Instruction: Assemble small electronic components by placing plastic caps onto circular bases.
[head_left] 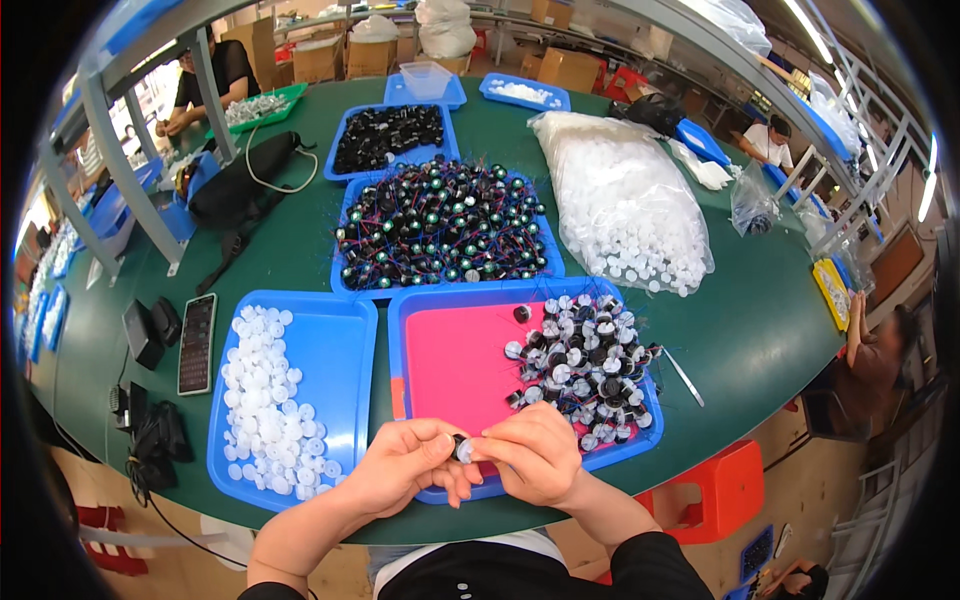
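Black-and-white small part [461, 449], pink-lined blue tray [450, 355], white discs [265, 390], green tabletop [730, 310], red stool [728, 488]

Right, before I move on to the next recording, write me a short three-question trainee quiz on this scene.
1. Pick one: the left hand and right hand meet at (a) a bag, (b) a small black-and-white part, (c) a cable.
2. True or false: the phone lies left of the blue tray of white discs.
3. Fill in: the pink-bottomed tray has its heaped parts toward the ___ side.

Key: 1 b; 2 true; 3 right.
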